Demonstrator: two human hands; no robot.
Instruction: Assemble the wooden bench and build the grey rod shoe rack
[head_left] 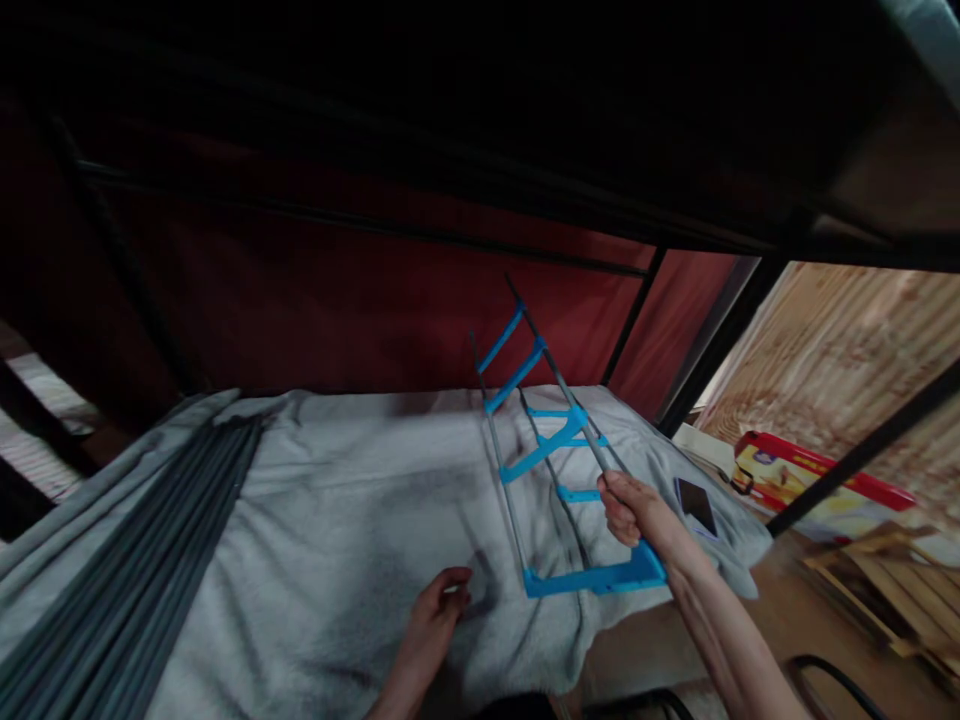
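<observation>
A frame of thin grey rods joined by blue plastic connectors [551, 445] stands tilted on the grey blanket [337, 520]. My right hand [626, 508] is closed around one of its grey rods, near the lower blue crossbar [596, 578]. My left hand [442, 600] rests on the blanket left of the frame, fingers curled in a pinch on something too small to make out.
A bundle of long grey rods [142, 560] lies along the blanket's left side. A dark phone [696, 503] lies on the blanket's right corner. A red wall and black bunk frame [712, 340] close in overhead. A red box [810, 480] and wooden slats [877, 570] sit on the floor at right.
</observation>
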